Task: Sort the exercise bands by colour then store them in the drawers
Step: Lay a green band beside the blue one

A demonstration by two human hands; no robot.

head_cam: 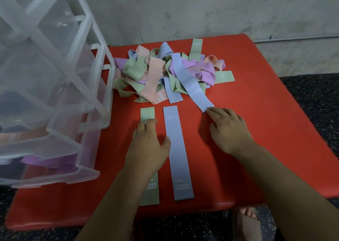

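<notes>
Red plastic table (256, 112) is carrying a heap of bands (156, 72) in green, pink, purple and blue toward its far edge, left of centre. Nearer the front edge, a green band (147, 113) marked 30 and a blue band (177, 149) marked 20 are lying flat side by side, running lengthwise toward the person, close but apart. The person's left hand (148, 149) is pressing down on the green band with fingers stretched out, the thumb reaching the blue band's edge. The right hand (231, 130) is pinching, with curled fingers, the near end of a second blue band (190, 83), which is trailing back into the heap. At the table's left edge a clear drawer unit (55, 94) is standing with its lower drawers open; purple bands (51, 162) are lying in the lowest one and pink bands (27, 133) in the one above.
</notes>
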